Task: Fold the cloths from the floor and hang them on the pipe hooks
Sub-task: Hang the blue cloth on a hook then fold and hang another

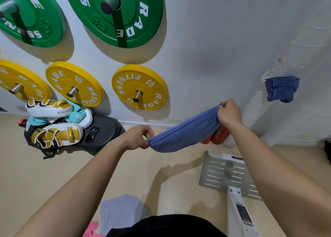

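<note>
Cloth [184, 135] stretched between our hands: left hand [138, 137] pinches its 8 o'clock end, right hand [229, 114] its 2 o'clock end. Folded cloth [281, 89] hangs on pipe [256, 109].

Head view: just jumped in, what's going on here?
A person holds a blue cloth stretched in the air, left hand and right hand each pinching one end. A second blue cloth already hangs folded on the white pipe. A grey cloth and a pink cloth lie on the floor.
</note>
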`<state>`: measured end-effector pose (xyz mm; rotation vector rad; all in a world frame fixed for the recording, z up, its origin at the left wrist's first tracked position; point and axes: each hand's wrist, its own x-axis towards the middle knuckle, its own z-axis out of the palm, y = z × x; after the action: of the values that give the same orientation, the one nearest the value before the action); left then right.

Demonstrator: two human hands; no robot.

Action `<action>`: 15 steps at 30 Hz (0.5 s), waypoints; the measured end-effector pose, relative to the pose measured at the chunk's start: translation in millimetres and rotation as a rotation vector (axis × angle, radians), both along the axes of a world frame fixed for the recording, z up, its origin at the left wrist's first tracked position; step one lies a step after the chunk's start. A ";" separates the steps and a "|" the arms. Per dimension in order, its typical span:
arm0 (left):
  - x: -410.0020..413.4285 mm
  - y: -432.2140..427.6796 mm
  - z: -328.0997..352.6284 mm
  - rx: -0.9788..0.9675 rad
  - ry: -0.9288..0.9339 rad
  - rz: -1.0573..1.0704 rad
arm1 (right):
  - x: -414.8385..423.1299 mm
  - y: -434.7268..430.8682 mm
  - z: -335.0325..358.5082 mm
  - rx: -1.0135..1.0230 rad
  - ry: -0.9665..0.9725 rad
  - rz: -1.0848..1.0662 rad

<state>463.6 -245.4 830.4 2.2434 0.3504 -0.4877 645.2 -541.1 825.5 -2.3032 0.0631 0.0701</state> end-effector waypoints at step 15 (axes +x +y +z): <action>18.0 -15.2 1.4 0.010 -0.258 0.269 | 10.4 -20.4 -5.7 0.037 0.042 -0.034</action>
<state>481.6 -260.6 831.8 2.1922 0.5093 -0.0545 655.7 -561.5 819.8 -2.2636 0.1210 0.1013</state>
